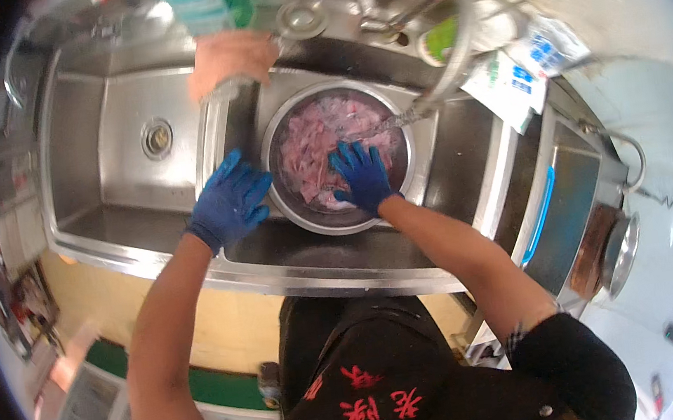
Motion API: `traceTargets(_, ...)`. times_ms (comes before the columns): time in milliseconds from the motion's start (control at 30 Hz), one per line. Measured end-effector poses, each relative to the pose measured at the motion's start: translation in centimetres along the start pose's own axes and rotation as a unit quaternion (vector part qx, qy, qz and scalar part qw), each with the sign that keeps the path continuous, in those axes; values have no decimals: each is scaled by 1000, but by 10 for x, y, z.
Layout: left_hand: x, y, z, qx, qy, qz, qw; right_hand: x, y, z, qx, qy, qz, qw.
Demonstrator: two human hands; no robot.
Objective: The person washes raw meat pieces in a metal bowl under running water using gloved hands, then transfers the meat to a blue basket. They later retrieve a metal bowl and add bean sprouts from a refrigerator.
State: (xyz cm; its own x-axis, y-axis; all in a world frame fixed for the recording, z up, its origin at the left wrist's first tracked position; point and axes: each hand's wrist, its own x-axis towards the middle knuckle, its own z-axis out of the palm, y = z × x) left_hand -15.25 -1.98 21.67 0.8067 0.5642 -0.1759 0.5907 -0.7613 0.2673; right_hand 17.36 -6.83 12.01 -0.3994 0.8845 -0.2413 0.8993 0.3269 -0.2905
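Note:
A round metal basin [415,157] stands in the right-hand sink, holding water and many pale pink pieces of raw meat [303,145]. My right hand [362,177], in a blue glove, lies palm down on the meat at the basin's lower right, fingers spread. Just left of the basin, over the divider and sink edge, is my left hand [230,204], also blue-gloved, its fingers apart and holding nothing. Water runs into the basin from a hose or spout [452,81] at the upper right. What lies under my right palm is hidden.
To the left is a steel sink [146,182] with a drain [156,138]. A pinkish cloth [232,60] hangs over the divider's far end, near a blurred green-striped item [201,4]. A faucet [376,24] stands behind the basin. White printed packets [506,88] lie on the right ledge.

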Motion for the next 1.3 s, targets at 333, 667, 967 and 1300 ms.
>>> traceTargets(333,10,1,-10,-5,-141,-77,987,53,16,98,10,89,-124,988)
traceTargets(667,5,-2,-2,6,-20,-40,999,52,42,68,-31,163,-219,961)
traceTargets(967,5,-3,4,50,-43,-27,997,62,39,71,15,95,-171,981)
traceTargets(1300,3,-7,5,23,-7,-32,999,71,6,67,11,62,-86,994)
